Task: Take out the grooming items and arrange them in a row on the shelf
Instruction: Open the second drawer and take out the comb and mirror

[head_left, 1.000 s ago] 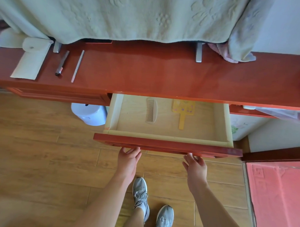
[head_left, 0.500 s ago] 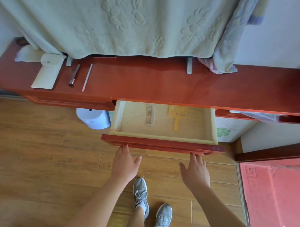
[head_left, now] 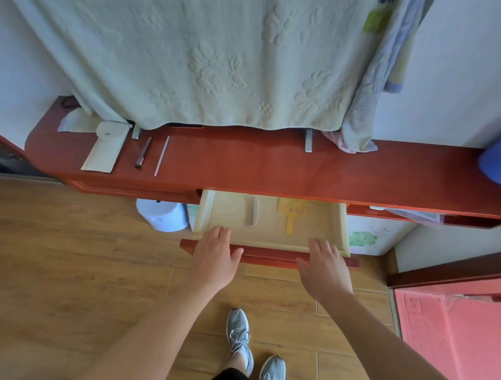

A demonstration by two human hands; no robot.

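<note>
A pale wooden drawer (head_left: 206, 214) stands pulled out under the red shelf (head_left: 258, 167). Inside lie a beige comb (head_left: 250, 211) and a yellow hand mirror (head_left: 291, 217), side by side and apart. My left hand (head_left: 214, 259) hovers palm down over the drawer's red front edge at its left end, fingers apart and empty. At the right end my right hand (head_left: 324, 270) does the same. On the shelf's left part lie a cream pouch (head_left: 104, 150), a dark pen-like stick (head_left: 143, 152) and a thin pale stick (head_left: 162, 156).
A pale green towel (head_left: 191, 60) hangs down to the shelf's back edge. A blue object (head_left: 497, 164) sits at the shelf's far right. A white bin (head_left: 161, 216) stands on the wooden floor left of the drawer. A red mat (head_left: 451, 339) lies at right. My feet are below.
Both hands have let go of the drawer front and risen over its edge, fingers spread. The view has lifted and pulled back, showing more towel and shelf.
</note>
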